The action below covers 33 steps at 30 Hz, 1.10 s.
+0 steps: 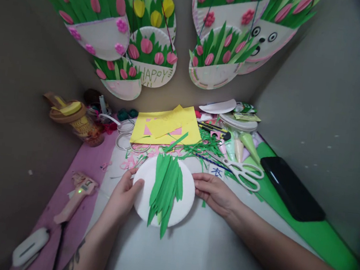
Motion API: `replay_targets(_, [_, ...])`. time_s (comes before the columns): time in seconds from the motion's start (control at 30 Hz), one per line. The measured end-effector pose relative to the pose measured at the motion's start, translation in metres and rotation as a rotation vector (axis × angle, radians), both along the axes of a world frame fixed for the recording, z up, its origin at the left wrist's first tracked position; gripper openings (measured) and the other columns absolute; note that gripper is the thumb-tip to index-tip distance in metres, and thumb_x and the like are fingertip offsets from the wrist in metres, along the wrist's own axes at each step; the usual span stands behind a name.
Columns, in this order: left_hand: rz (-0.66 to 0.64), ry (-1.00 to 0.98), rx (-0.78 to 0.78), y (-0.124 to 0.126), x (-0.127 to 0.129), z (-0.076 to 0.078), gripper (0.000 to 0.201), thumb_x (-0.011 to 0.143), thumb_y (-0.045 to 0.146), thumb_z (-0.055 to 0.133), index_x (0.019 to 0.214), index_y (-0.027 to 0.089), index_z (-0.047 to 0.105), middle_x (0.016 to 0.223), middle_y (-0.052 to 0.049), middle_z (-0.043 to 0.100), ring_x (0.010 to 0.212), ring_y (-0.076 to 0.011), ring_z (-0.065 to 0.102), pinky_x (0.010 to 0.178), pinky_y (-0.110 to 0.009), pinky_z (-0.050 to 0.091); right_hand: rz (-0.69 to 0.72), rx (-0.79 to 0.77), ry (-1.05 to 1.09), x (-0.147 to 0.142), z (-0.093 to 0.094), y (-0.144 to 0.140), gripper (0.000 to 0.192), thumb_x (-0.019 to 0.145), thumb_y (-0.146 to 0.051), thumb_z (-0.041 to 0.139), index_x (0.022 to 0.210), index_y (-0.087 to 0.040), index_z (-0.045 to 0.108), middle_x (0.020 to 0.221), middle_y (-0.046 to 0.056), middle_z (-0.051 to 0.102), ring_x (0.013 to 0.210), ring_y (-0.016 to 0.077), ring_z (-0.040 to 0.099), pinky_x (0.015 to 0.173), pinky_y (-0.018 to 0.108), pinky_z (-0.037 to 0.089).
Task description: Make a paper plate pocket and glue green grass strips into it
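A round white paper plate (141, 200) is held between my two hands over the middle of the table. Long green paper leaves (165, 181) lie in a bunch across it, and some tips stick out past its near edge. My left hand (127, 194) grips the left rim, its thumb on top and the fingers underneath. At the right rim, my right hand (214, 193) pinches the edge with its fingertips. Just beyond the plate are white-handled scissors (243, 172) and a heap of green paper strips (210, 142).
A pink glue gun (77, 199) with a lit green light lies at left, near a white case (31, 246). Yellow paper (142, 126) lies at the back. A black phone (292, 189) rests at right. Decorated plates (152, 75) hang on the wall; a tumbler (74, 121) stands back left.
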<state>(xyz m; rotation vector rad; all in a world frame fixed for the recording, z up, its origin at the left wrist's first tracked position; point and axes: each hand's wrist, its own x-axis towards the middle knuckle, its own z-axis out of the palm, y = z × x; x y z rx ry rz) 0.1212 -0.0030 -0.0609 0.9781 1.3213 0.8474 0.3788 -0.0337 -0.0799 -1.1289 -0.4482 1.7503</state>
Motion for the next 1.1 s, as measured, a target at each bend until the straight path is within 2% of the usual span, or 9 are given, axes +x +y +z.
replay_targets(0.3, [0.017,-0.099,-0.007,-0.005,0.006,0.009,0.065,0.065,0.042,0.073,0.120,0.020,0.045,0.088,-0.002,0.068,0.062,-0.0159,0.063,0.052,-0.024,0.046,0.047,0.107,-0.115,-0.005,0.008,-0.002,0.033,0.057,-0.030,0.085,0.085,-0.017,0.072,0.073,0.003,0.073,0.064,0.0137,0.065,0.063,0.025,0.050])
replay_targets(0.4, [0.012,-0.108,-0.015,-0.006,0.007,0.009,0.066,0.065,0.043,0.072,0.121,0.021,0.045,0.092,-0.004,0.069,0.067,-0.0177,0.065,0.054,-0.025,0.047,0.035,0.146,-0.200,-0.004,0.005,-0.001,0.035,0.058,-0.030,0.084,0.088,-0.017,0.070,0.066,0.000,0.069,0.057,0.0119,0.061,0.055,0.022,0.045])
replay_targets(0.5, [0.019,-0.089,-0.008,-0.007,0.007,0.006,0.068,0.066,0.044,0.072,0.124,0.021,0.046,0.094,-0.005,0.069,0.072,-0.0195,0.066,0.057,-0.026,0.049,-0.025,0.220,-0.359,-0.002,0.003,0.001,0.038,0.061,-0.031,0.082,0.094,-0.018,0.067,0.060,-0.004,0.064,0.051,0.0108,0.055,0.051,0.022,0.040])
replay_targets(0.7, [0.047,-0.130,0.026,-0.008,0.008,0.001,0.061,0.065,0.039,0.074,0.119,0.017,0.054,0.097,-0.008,0.071,0.079,-0.0218,0.068,0.063,-0.027,0.051,-0.198,0.301,-0.562,0.003,0.003,0.003,0.038,0.065,-0.034,0.079,0.097,-0.016,0.069,0.065,-0.002,0.064,0.059,0.0130,0.056,0.059,0.026,0.043])
replay_targets(0.8, [0.039,-0.175,-0.020,-0.009,0.008,0.002,0.063,0.066,0.038,0.074,0.122,0.018,0.052,0.096,-0.008,0.072,0.077,-0.0219,0.068,0.060,-0.027,0.051,-0.256,0.315,-0.507,0.006,0.003,0.003,0.038,0.064,-0.035,0.080,0.096,-0.017,0.072,0.069,-0.001,0.066,0.063,0.0133,0.057,0.062,0.027,0.045])
replay_targets(0.97, [0.065,-0.213,-0.049,-0.009,0.008,0.005,0.073,0.064,0.036,0.077,0.128,0.017,0.046,0.096,-0.008,0.072,0.080,-0.0229,0.069,0.061,-0.027,0.052,-0.157,0.211,-0.228,0.010,0.006,0.003,0.032,0.063,-0.036,0.082,0.089,-0.018,0.076,0.076,0.004,0.073,0.064,0.0146,0.062,0.059,0.026,0.049])
replay_targets(1.1, [0.071,-0.232,-0.060,-0.008,0.009,0.006,0.076,0.063,0.035,0.077,0.129,0.016,0.046,0.093,-0.008,0.073,0.082,-0.0243,0.069,0.064,-0.029,0.053,-0.123,0.165,-0.120,0.013,0.010,0.003,0.028,0.059,-0.030,0.085,0.083,-0.018,0.077,0.073,0.004,0.073,0.061,0.0132,0.063,0.055,0.024,0.050])
